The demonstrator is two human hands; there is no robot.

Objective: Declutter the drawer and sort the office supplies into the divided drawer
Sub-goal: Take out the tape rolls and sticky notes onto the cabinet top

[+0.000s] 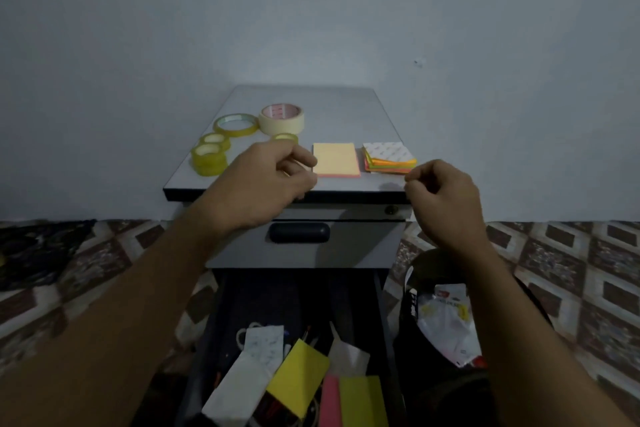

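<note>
On the grey cabinet top (346, 107) lie several tape rolls: a wide masking tape roll (281, 118), a thin clear tape roll (236, 124), and small yellowish rolls (207, 158). A pale yellow sticky-note pad (335, 159) and a fanned stack of coloured notes (389, 158) lie to the right. My left hand (270, 180) hovers over the front edge beside the pad, fingers curled, nothing visible in it. My right hand (440, 198) is loosely curled at the top's right corner, holding nothing. Below, the open drawer (242, 305) holds papers, yellow and pink notes (298, 378) and pens.
A shut upper drawer with a dark handle (299, 232) sits under the top. A black bag with plastic packaging (446, 322) stands right of the open drawer. Patterned floor tiles lie on both sides, and a plain wall stands behind.
</note>
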